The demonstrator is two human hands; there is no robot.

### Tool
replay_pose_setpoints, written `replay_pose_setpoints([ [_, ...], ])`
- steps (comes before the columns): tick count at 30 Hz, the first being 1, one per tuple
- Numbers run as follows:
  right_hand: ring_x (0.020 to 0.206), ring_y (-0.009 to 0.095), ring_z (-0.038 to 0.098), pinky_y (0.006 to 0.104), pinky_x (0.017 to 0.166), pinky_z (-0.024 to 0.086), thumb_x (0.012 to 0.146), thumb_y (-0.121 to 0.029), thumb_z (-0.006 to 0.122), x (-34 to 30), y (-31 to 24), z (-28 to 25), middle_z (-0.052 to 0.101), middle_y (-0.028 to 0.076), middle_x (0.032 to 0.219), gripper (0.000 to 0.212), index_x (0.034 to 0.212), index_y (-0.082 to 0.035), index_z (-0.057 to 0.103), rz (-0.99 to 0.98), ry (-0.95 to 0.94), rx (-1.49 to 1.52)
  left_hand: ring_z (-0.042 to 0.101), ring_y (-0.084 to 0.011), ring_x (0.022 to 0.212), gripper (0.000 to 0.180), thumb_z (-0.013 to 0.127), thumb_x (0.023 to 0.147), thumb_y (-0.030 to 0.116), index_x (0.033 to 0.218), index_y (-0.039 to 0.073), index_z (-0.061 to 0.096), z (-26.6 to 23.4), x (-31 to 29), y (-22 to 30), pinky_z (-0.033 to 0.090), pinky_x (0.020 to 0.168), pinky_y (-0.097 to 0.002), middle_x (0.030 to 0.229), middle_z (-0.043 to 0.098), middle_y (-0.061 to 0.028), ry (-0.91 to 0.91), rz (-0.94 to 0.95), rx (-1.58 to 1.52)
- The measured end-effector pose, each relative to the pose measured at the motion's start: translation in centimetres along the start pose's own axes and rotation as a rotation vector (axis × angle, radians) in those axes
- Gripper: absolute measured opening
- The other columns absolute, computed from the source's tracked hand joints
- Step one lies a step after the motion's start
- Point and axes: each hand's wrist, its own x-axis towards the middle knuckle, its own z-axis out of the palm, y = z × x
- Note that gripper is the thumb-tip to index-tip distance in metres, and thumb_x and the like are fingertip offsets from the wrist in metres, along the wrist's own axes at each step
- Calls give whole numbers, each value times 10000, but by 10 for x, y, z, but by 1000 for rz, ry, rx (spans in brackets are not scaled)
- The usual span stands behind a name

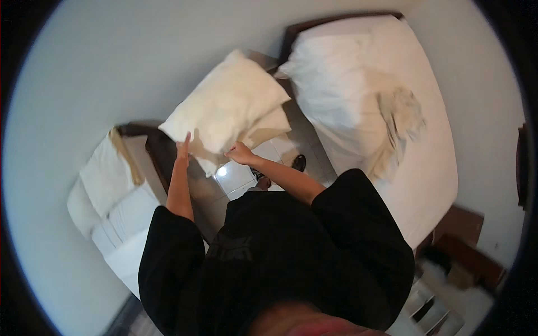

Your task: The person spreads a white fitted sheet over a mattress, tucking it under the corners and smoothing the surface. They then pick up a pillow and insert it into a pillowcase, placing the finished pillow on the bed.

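A plump off-white pillow (pixel 224 106) lies tilted between two beds, in front of me. Part of a second pale pillow (pixel 272 124) sticks out beneath it on the right. My left hand (pixel 183 150) is at the near left edge of the upper pillow, with fingers stretched along its surface. At the near edge, further right, my right hand (pixel 240 153) is closed on the pillow, its fingertips partly hidden. One corner of the pillow droops between my two hands. Whatever lies under the pillows is mostly hidden.
On the right stands a bed (pixel 428 185) with white sheets and a rumpled beige cloth (pixel 400 117). To the left is another bed (pixel 134 215) bearing white pillows (pixel 106 176). Glossy floor tiles (pixel 232 175) show around my feet. A brown cabinet (pixel 459 224) stands at the lower right.
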Motion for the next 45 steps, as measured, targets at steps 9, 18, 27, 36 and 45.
replay_pose_setpoints([
  [9, 1015, 322, 628, 443, 898, 512, 842, -264, 799, -117, 207, -217, 644, 156, 1065, 380, 1104, -61, 613, 243, 964, -26, 499, -448, 1326, 1181, 779, 772, 594, 1537, -117, 228, 125, 46, -4, 455, 1086, -539, 1443, 441, -324, 653, 0, 589],
  [18, 1264, 426, 545, 530, 1047, 477, 795, -290, 814, -348, 314, -464, 564, 258, 1318, 733, 1344, 20, 440, 1054, 1355, -98, 554, -431, 1197, 618, 743, 833, 240, 1334, -33, 506, 331, -49, 102, 461, 1015, -539, 1301, 557, -235, 477, 797, 597],
  [27, 1209, 394, 587, 523, 985, 516, 839, -344, 768, -350, 353, -589, 638, 253, 1277, 735, 1405, 44, 505, 844, 1003, 396, 692, -225, 968, 309, 738, 930, 238, 1176, 54, 701, 710, -206, 138, 543, 881, -352, 1044, 735, -119, -713, 577, 362],
  [36, 1024, 400, 679, 429, 909, 527, 813, -332, 785, -388, 147, -642, 696, 266, 1169, 611, 1288, 16, 624, 35, 1010, 64, 560, -287, 1339, 550, 440, 1079, 441, 1471, 59, 491, 848, -369, 240, 468, 1130, -448, 1460, 577, -113, -1431, -291, 10],
  [45, 915, 424, 686, 474, 834, 548, 765, -241, 761, -472, 80, -662, 738, 191, 958, 263, 960, -65, 772, 282, 1332, -225, 655, -164, 949, 329, 690, 955, 114, 1263, 18, 623, 848, -396, 324, 523, 816, -313, 1134, 683, -58, -1426, 384, -65],
])
